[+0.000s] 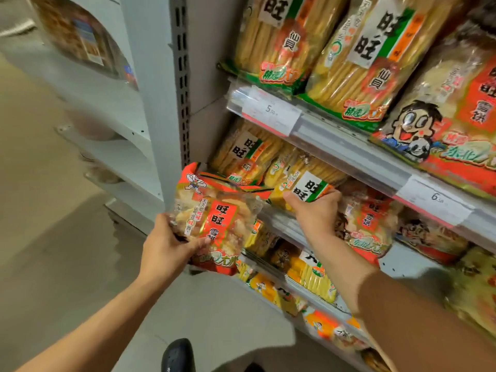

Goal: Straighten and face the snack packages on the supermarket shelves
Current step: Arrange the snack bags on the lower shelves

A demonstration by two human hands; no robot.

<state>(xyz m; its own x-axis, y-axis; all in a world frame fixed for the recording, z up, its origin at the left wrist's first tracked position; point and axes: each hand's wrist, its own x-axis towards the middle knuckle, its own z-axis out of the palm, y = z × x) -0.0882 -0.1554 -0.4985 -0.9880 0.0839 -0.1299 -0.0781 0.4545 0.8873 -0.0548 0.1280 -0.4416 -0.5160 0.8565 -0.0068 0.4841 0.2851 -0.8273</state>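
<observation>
My left hand [167, 248] grips a red rice-cracker bag [214, 218] by its lower left edge and holds it off the shelf, in front of the shelf's left end. My right hand [315, 210] reaches onto the middle shelf and grips the lower end of a yellow-and-green cracker bag [300, 175], thumb on its left side. Another yellow-and-green bag [241, 154] lies behind it to the left. A red bag [367, 224] sits on the same shelf just right of my right hand.
The upper shelf rail [335, 135] carries price tags and holds large yellow-and-green bags [354, 55] and a red bag [456, 111]. Lower shelves hold several yellow and orange packs [308, 275]. A slotted upright [182, 76] bounds the bay on the left. My shoe [178, 355] stands on the grey floor.
</observation>
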